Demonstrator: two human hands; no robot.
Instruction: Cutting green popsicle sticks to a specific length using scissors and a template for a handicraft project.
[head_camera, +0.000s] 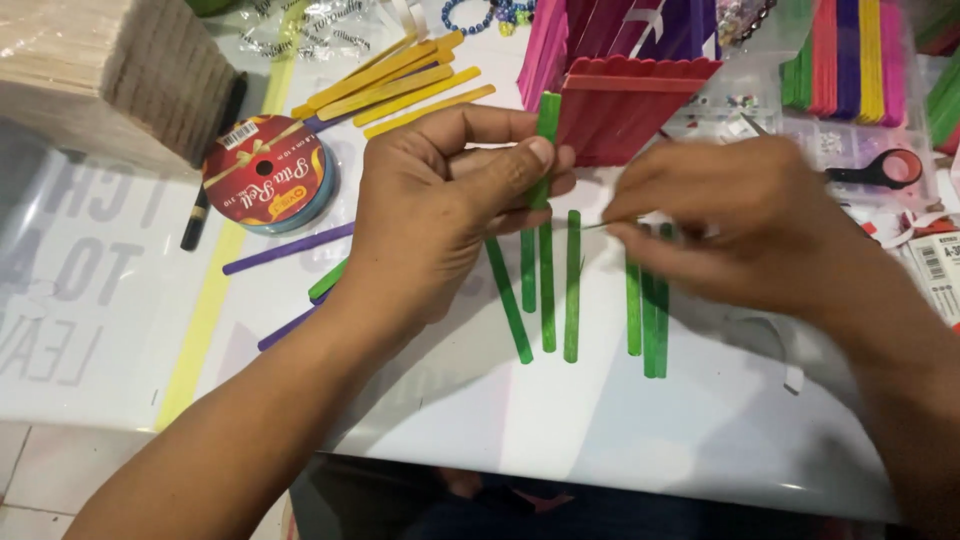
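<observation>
A glossy white tabletop (620, 420) with faint lettering and a yellow stripe carries green sticks (572, 290) in a row just in front of a red stick box (625, 110). Above the row, the left hand (430, 215) has its fingers clamped on one upright green stick (546, 125). The right hand (740, 225) pinches something thin beside it, and tiled floor (30, 480) shows past the tabletop's near-left edge.

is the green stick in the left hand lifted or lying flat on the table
Lifted: the left hand pinches the green stick upright-ish above the table, while other green sticks lie flat below.
</observation>
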